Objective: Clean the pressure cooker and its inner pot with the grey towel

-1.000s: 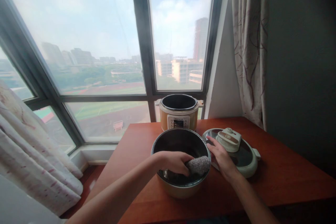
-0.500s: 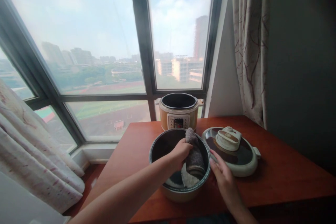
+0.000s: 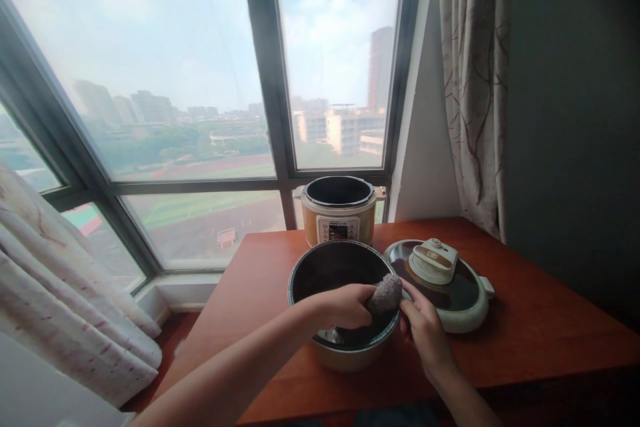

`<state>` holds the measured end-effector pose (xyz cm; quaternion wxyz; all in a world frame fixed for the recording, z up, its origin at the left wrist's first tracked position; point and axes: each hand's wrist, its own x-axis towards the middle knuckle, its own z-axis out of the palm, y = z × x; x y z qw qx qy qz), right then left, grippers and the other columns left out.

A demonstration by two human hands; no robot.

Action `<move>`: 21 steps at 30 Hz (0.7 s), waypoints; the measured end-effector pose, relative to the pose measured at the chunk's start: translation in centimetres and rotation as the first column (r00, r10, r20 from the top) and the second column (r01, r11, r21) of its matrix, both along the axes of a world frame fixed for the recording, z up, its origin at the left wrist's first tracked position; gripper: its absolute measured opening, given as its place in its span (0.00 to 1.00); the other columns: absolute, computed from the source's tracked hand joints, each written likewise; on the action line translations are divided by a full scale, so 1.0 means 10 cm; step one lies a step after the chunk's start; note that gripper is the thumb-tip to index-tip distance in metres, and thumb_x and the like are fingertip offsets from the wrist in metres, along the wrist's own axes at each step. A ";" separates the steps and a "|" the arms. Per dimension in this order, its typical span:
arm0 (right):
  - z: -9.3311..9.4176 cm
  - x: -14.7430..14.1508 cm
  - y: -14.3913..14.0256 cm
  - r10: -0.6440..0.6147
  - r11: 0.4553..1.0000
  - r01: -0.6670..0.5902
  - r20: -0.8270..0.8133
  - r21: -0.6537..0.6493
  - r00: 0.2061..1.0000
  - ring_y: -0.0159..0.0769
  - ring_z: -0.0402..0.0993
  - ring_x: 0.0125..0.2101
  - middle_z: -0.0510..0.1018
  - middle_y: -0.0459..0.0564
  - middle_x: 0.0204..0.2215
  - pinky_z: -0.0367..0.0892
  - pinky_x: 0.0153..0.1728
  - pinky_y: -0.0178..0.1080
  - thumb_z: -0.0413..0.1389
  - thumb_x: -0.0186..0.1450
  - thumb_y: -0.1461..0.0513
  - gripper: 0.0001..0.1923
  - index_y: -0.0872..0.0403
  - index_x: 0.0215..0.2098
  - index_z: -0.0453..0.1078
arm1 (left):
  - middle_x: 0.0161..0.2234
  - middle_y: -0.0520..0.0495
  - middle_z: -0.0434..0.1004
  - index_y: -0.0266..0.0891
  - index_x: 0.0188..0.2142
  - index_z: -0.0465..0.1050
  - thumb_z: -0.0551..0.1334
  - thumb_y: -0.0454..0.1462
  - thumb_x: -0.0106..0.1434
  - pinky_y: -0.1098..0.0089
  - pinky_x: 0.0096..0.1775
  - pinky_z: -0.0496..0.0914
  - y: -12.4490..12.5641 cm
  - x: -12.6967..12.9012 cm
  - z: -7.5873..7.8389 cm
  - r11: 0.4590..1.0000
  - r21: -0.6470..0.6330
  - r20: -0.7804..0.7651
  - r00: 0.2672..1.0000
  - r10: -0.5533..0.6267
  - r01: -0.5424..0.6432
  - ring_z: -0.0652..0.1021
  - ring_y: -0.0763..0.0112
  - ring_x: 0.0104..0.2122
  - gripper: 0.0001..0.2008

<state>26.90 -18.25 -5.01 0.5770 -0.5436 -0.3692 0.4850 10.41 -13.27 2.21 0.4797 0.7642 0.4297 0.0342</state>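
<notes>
A grey cloth [image 3: 387, 293] is bunched in my left hand [image 3: 352, 305], whose fingers close around it inside the right part of a dark inner pot [image 3: 296, 280]. The cloth presses near the pot's right wall, and its lower end is mostly hidden by my hand. My right hand [image 3: 419, 315] grips the pot's rim from the right side, with the thumb toward me. The pot has a speckled rim and a pale golden outside; it appears slightly tilted over the table.
Behind the pot stands a golden electric pressure cooker [image 3: 310, 219], open at the top. Its lid [image 3: 467, 320] lies on the reddish wooden table [image 3: 240, 300] at the right. A window [image 3: 195, 180] rises behind, with curtains [image 3: 473, 80] at both sides.
My left hand has moved the cloth right and lower toward the pot's right wall. The pot has shifted slightly up in view, and my right hand has closed more firmly at its rim.
</notes>
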 end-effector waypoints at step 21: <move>0.07 0.15 0.18 0.128 0.991 -0.129 0.006 0.033 0.992 0.33 0.66 0.21 0.71 0.42 0.22 0.60 0.21 0.33 0.59 0.61 0.47 0.41 0.55 0.66 0.56 | 0.32 0.50 0.75 0.41 0.46 0.74 0.59 0.29 0.46 0.72 0.31 0.69 0.09 -0.10 -0.11 0.933 -0.306 0.155 0.958 0.243 -0.187 0.75 0.68 0.29 0.26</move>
